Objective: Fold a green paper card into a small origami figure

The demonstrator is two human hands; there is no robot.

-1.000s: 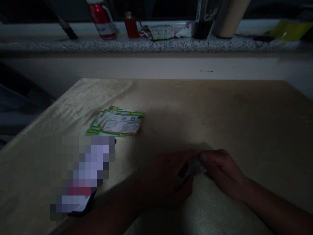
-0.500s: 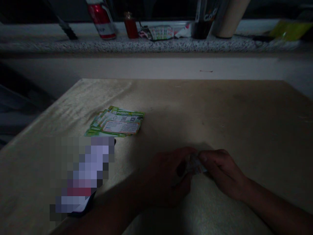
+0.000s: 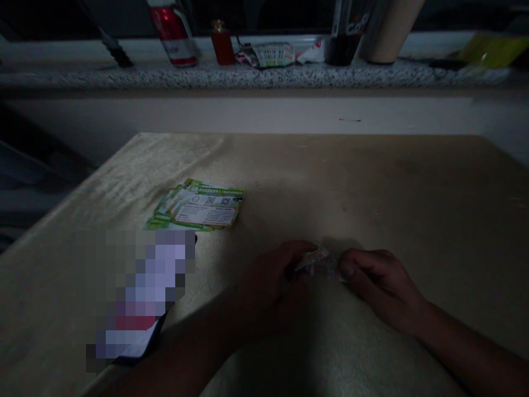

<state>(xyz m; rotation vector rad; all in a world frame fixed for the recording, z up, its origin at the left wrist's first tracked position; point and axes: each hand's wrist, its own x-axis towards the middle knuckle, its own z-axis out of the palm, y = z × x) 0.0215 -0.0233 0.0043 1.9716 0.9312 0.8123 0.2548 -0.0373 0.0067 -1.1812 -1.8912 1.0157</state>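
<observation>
Printed paper: this small crumpled piece (image 3: 325, 266) is between my hands, just above or on the table (image 3: 413, 187); I cannot tell which.
Left hand: my fingers (image 3: 275, 281) close on its left end.
Right hand: thumb and finger (image 3: 378, 275) pinch its right end; such thin paper seems to want light pinching.
Cards: fanned pile (image 3: 202, 209), beyond the phone (image 3: 159, 281).

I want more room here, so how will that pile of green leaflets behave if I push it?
The pile of leaflets would probably fan out, since its edges are staggered and no band shows. They look thin, so likely light and slightly bendy. Lying flat, it shouldn't roll or tip.
</observation>
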